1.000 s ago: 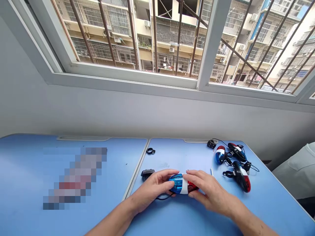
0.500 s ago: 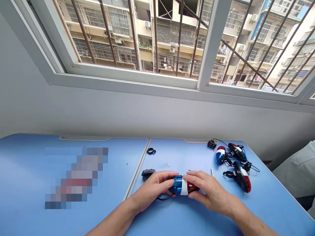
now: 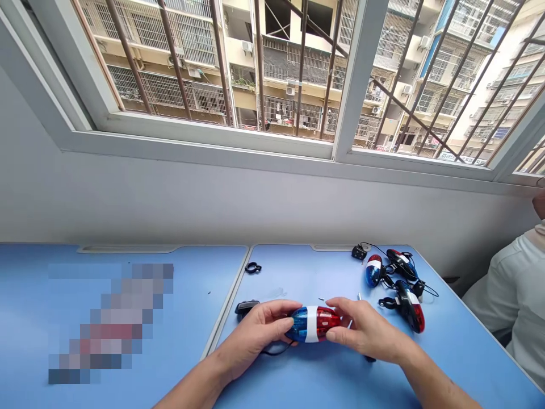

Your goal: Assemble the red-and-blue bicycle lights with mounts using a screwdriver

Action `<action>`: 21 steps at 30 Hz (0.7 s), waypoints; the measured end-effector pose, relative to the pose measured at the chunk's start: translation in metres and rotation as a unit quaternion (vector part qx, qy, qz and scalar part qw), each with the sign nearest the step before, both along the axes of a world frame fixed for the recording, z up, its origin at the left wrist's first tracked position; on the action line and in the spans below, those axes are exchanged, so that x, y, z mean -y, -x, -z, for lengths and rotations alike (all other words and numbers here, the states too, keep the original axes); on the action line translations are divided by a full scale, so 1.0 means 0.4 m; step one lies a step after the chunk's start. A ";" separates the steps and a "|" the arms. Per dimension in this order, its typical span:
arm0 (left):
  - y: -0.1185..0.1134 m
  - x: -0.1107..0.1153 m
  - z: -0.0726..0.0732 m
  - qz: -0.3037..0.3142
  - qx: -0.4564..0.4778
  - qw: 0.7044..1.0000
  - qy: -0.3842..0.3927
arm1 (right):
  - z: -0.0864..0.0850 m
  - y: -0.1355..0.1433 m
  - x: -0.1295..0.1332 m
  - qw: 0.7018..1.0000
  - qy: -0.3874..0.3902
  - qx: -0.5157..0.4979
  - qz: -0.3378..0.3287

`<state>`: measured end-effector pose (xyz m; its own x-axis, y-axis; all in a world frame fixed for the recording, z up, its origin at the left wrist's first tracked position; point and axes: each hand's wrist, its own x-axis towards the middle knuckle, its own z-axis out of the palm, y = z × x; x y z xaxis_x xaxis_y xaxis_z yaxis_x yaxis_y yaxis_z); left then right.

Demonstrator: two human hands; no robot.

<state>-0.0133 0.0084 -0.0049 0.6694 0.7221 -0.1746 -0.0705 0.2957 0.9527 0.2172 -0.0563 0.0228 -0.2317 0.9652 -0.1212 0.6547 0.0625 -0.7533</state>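
A bicycle siren light [image 3: 312, 324], blue at one end and red at the other with a white band between, lies sideways between my hands just over the table. My left hand [image 3: 258, 328] grips its blue end, thumb in front and fingers behind. At the red end, my right hand [image 3: 368, 329] pinches with thumb and forefinger. A black cable [image 3: 275, 351] curves out below my left hand. Beyond that hand sits a black plastic part [image 3: 246, 308], partly covered. A thin metal rod [image 3: 360, 296] shows behind my right hand, and a small dark piece [image 3: 369, 358] below it.
Several similar red-and-blue lights [image 3: 409, 307] with black clamps lie at the right. Behind them is a small black switch box [image 3: 359, 252] on a wire. A black ring clamp [image 3: 252, 267] lies near the table seam. Another person's sleeve [image 3: 517, 284] appears at far right.
My right fingers have slid outward from the white band to the red end, baring more of the red cover. The view has shifted slightly, showing more of the person at right.
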 end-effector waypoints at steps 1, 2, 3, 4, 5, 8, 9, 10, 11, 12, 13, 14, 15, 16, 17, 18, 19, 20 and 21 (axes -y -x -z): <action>0.001 -0.001 0.003 -0.003 0.004 1.000 -0.001 | 0.001 0.001 -0.003 0.999 0.024 -0.040 0.002; 0.002 -0.002 0.006 -0.005 0.005 1.000 -0.003 | 0.002 0.002 -0.005 0.995 0.048 -0.084 0.000; 0.002 -0.002 0.008 -0.006 0.003 1.000 -0.008 | 0.003 0.003 -0.008 0.990 0.071 -0.125 -0.005; 0.003 -0.003 0.009 -0.004 0.000 1.000 -0.012 | 0.004 0.004 -0.011 0.983 0.089 -0.161 -0.010; 0.003 -0.003 0.010 -0.002 -0.003 1.000 -0.017 | 0.006 0.005 -0.013 0.978 0.099 -0.184 -0.013; 0.003 -0.004 0.009 0.009 -0.004 1.000 -0.028 | 0.011 0.005 -0.016 0.976 0.103 -0.190 -0.011; 0.003 -0.005 0.009 0.013 -0.006 0.999 -0.029 | 0.013 0.005 -0.016 0.978 0.101 -0.183 -0.008; 0.004 -0.005 0.009 0.011 -0.008 0.999 -0.034 | 0.016 0.004 -0.015 0.979 0.099 -0.178 -0.004; 0.004 -0.005 0.009 0.013 -0.013 0.999 -0.035 | 0.018 0.003 -0.015 0.980 0.099 -0.175 -0.001; 0.004 -0.005 0.009 0.011 -0.017 0.999 -0.038 | 0.019 0.003 -0.014 0.980 0.100 -0.174 0.002; 0.004 -0.005 0.008 0.012 -0.021 0.999 -0.040 | 0.020 0.002 -0.014 0.979 0.103 -0.175 0.005; 0.004 -0.005 0.007 0.012 -0.023 0.999 -0.041 | 0.020 0.002 -0.013 0.979 0.105 -0.176 0.008; 0.004 -0.004 0.006 0.012 -0.026 0.999 -0.042 | 0.019 0.002 -0.013 0.979 0.107 -0.175 0.011; 0.004 -0.003 0.004 0.012 -0.029 0.999 -0.041 | 0.018 0.003 -0.013 0.979 0.107 -0.172 0.013; 0.003 -0.003 0.002 0.011 -0.031 0.999 -0.039 | 0.016 0.003 -0.014 0.980 0.107 -0.167 0.015; 0.003 -0.002 0.000 0.010 -0.034 0.999 -0.036 | 0.014 0.004 -0.014 0.981 0.106 -0.162 0.016; 0.002 -0.002 -0.001 0.008 -0.036 0.999 -0.033 | 0.012 0.004 -0.015 0.982 0.106 -0.156 0.017; 0.002 -0.002 -0.001 0.007 -0.037 0.999 -0.031 | 0.011 0.004 -0.015 0.983 0.106 -0.149 0.016; 0.001 -0.003 0.000 0.006 -0.035 0.999 -0.028 | 0.010 0.003 -0.015 0.985 0.103 -0.141 0.014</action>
